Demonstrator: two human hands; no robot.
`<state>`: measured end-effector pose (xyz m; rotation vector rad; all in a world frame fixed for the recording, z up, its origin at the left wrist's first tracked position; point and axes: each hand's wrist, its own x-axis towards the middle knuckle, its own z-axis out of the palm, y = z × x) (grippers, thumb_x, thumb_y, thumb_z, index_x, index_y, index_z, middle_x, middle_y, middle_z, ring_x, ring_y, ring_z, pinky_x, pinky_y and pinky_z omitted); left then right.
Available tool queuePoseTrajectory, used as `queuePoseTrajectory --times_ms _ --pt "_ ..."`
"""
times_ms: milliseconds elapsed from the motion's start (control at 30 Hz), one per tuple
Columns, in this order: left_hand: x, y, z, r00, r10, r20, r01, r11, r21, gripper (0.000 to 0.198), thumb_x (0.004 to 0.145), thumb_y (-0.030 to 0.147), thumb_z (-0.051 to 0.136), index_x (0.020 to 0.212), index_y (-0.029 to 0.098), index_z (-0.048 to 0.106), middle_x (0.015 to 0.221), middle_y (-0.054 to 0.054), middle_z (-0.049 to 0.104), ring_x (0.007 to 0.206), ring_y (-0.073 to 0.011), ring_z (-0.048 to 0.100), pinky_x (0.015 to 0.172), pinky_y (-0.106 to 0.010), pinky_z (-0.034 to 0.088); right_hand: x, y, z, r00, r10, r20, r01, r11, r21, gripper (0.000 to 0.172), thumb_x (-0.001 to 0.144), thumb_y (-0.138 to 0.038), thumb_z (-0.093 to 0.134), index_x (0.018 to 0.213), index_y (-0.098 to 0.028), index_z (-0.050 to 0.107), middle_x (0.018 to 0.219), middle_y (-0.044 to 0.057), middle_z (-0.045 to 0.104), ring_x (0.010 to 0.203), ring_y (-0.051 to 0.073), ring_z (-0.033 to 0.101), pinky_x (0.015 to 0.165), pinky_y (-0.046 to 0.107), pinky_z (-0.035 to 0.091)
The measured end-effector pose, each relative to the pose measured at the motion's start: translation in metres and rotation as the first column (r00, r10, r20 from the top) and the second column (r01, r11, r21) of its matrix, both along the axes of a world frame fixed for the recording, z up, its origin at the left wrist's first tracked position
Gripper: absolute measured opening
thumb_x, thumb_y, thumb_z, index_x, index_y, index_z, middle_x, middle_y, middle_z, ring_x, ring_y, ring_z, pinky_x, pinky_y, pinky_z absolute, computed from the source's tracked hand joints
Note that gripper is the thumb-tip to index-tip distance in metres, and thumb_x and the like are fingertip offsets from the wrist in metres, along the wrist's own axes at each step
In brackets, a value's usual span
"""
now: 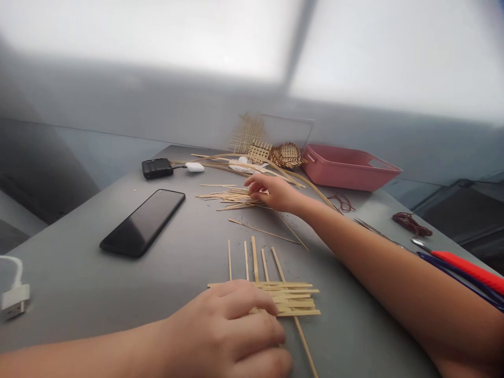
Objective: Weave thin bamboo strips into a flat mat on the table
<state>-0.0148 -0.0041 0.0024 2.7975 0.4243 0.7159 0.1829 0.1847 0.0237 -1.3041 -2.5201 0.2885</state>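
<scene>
My left hand (232, 331) lies on the near end of a small woven mat of thin bamboo strips (287, 296), fingers curled and pressing it onto the grey table (79, 278). Several upright strips stick out of the weave toward the far side. My right hand (271, 191) reaches out to a loose pile of bamboo strips (232, 199) in the middle of the table, fingertips bent down onto the pile. Whether it has a strip pinched I cannot make out.
A black phone (144, 221) lies left of centre. Farther back are a black box (157, 168), a white case (195, 167), woven bamboo pieces (289, 154) and a pink tray (346, 165). Red-handled scissors (468, 268) and red string (409, 223) lie right. A white plug (14, 302) sits at the left edge.
</scene>
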Motion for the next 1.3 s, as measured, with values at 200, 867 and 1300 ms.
queuePoseTrajectory --times_ms 200,867,1300 --pt "0.000 0.001 0.001 1.000 -0.004 -0.020 0.004 1.000 0.017 0.032 0.102 0.018 0.036 0.108 0.019 0.068 0.104 -0.007 0.076 0.113 -0.0204 0.062 0.109 -0.033 0.043 0.010 -0.009 0.029 0.961 -0.057 0.270 0.085 0.992 -0.094 0.019 0.079 -0.036 0.070 0.073 -0.018 0.068 0.074 0.006 0.070 0.065 0.018 0.061 0.058 0.029 0.041" --pt "0.000 0.001 -0.003 0.999 0.000 0.032 -0.003 0.996 0.091 0.022 0.100 0.017 0.047 0.103 0.018 0.068 0.098 -0.004 0.076 0.108 -0.0187 0.064 0.105 -0.031 0.046 0.009 -0.020 0.040 0.861 0.029 0.508 0.046 0.990 -0.134 0.008 0.070 -0.015 0.062 0.069 -0.019 0.069 0.069 0.002 0.067 0.061 0.016 0.056 0.054 0.027 0.036" --pt "0.000 0.003 -0.005 0.995 0.002 0.096 -0.020 0.982 0.187 0.022 0.101 0.018 0.047 0.100 0.018 0.069 0.096 0.000 0.075 0.105 -0.0175 0.064 0.100 -0.029 0.047 -0.001 -0.015 0.025 0.885 0.200 0.420 -0.186 0.980 -0.075 0.017 0.078 -0.009 0.061 0.087 -0.017 0.073 0.100 0.007 0.069 0.091 0.019 0.062 0.082 0.027 0.044"
